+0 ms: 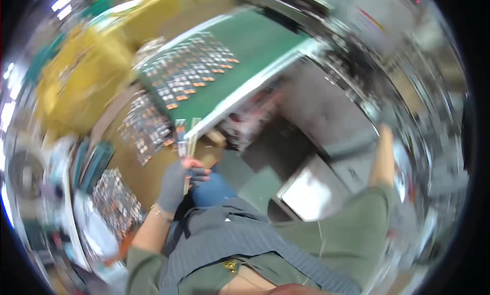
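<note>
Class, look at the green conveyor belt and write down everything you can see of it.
The green conveyor belt looks flat and smooth, with a pale rail along its near edge. It slants from the picture's center-left toward the upper right. Small flat pieces with orange ends lie on its left part in slanting rows. The gloved left hand, holding a pale stick, is near its lower corner; contact is unclear. Blur hides finer texture.
</note>
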Available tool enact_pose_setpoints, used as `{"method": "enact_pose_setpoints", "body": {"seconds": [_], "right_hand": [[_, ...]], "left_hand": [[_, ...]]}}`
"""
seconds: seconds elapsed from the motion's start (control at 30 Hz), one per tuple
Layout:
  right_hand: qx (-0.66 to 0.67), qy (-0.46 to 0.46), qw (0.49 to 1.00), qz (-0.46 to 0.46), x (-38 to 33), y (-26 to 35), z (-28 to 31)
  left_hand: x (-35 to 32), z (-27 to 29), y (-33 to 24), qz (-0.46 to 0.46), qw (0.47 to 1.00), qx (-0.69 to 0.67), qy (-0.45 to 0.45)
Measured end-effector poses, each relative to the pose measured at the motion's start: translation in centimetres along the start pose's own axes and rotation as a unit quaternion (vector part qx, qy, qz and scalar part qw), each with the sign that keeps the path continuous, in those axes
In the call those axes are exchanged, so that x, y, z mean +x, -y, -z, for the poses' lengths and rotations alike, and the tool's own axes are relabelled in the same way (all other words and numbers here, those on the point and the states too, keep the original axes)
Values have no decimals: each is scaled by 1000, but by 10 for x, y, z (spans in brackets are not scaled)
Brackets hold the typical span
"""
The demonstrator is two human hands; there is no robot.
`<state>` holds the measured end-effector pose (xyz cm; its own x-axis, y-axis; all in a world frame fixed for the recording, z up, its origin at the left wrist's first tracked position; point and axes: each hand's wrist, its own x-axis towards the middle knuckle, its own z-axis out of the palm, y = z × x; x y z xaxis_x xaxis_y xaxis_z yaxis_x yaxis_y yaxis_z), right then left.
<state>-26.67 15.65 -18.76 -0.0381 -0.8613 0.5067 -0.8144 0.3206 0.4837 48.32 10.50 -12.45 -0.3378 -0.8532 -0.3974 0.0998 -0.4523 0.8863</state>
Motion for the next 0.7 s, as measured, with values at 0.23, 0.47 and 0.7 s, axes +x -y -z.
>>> {"method": "enact_pose_setpoints", "body": {"seconds": [0.23,0.47,0.7], "right_hand": [[34,55,955,-290,-62,16,-34],[434,-36,889,-140,73,193,210],[698,8,716,13,173,380,320]], "left_hand": [[-6,62,-73,-91,991,-52,-87],[42,255,-322,-287,931,-10,-223],[53,388,-297,-408,864,-215,-204]]}}
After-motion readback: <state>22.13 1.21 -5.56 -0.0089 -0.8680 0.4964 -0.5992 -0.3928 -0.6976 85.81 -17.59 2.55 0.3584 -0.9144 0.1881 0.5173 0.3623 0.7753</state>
